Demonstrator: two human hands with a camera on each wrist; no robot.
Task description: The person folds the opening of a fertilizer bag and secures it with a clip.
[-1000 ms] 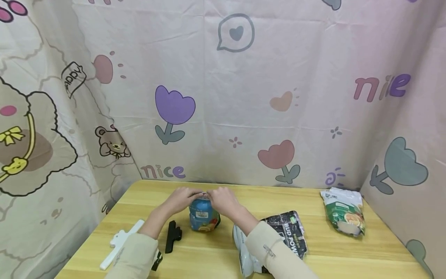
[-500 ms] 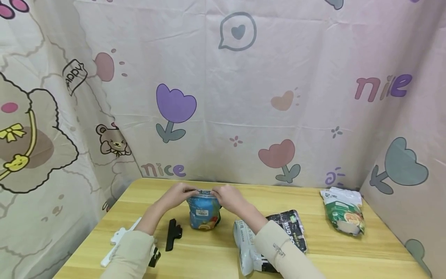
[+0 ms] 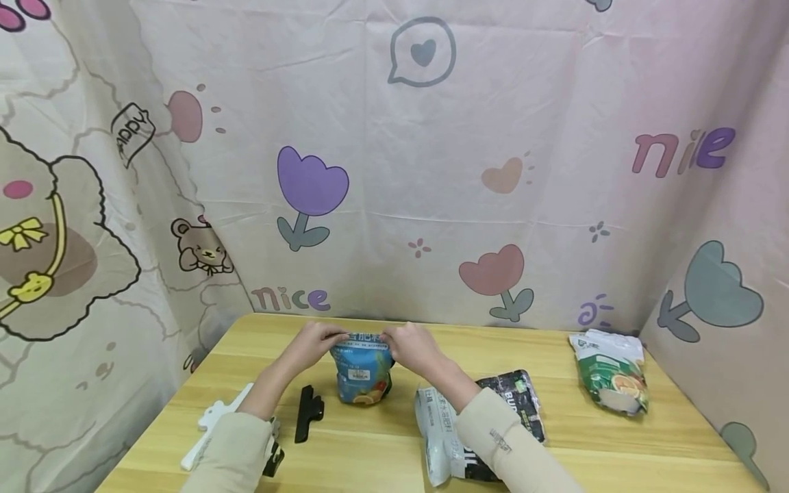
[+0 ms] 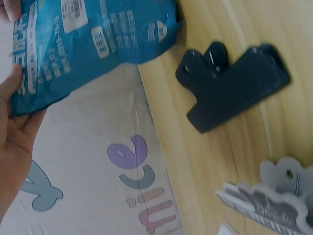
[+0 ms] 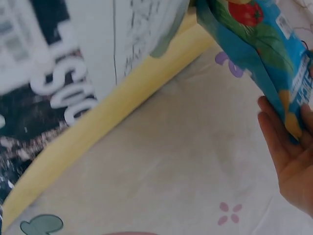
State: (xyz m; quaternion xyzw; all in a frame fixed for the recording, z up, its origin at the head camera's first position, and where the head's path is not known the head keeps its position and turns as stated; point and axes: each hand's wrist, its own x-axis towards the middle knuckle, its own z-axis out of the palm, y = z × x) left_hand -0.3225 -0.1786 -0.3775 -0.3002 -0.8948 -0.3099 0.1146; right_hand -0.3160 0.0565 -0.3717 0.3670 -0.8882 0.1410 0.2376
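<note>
A blue bag with fruit and vegetable pictures (image 3: 362,373) stands upright on the wooden table, its top edge pulled out flat. My left hand (image 3: 313,344) pinches the left corner of that edge, and in the left wrist view the thumb lies on the printed face of the bag (image 4: 93,46). At the opposite corner my right hand (image 3: 416,348) pinches the edge between thumb and fingers; the right wrist view shows the fingers (image 5: 274,128) behind the bag (image 5: 264,58). Nearest my left forearm lies a black clip (image 3: 308,413), also seen large in the left wrist view.
A white clip (image 3: 212,424) lies at the left, partly under the left sleeve, with another black clip (image 3: 273,459) by the cuff. A black and white bag (image 3: 440,438) lies beneath the right forearm. A green and white bag (image 3: 613,375) rests at the far right. Printed cloth hangs behind the table.
My hands have moved apart along the top of the blue bag. Its upper edge, folded and mostly covered before, is now raised and spread wide, showing more print.
</note>
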